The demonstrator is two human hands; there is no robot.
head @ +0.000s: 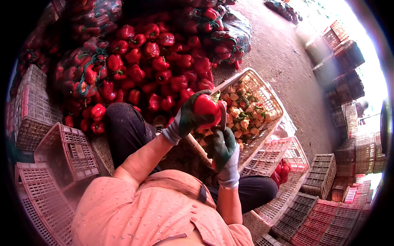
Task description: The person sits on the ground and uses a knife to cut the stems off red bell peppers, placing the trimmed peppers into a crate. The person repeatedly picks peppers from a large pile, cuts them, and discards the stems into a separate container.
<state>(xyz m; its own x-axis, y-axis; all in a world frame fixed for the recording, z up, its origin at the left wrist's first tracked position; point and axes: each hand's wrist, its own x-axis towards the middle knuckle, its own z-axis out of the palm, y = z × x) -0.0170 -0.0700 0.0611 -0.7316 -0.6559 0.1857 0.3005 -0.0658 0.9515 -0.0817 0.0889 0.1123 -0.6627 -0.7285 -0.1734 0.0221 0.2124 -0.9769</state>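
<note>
My left hand (189, 115), in a dark-coated work glove, is wrapped around a red bell pepper (207, 107) with its green stem turned up and away from me. A knife with a curved blade (223, 115) is in my gloved right hand (223, 146); its blade lies against the right side of the pepper. Much of the knife's handle is hidden by my fingers. Beneath and beyond both hands stands a pale plastic crate (264, 81), holding many cut pepper cores and green stems (244, 123).
A large heap of red bell peppers (160, 63) lies ahead, flanked by filled mesh sacks (87, 70). Plastic crates (78, 150) stand at my left. Another crate (277, 212) by my right knee holds red peppers (281, 172). Stacked crates (344, 61) line the right side.
</note>
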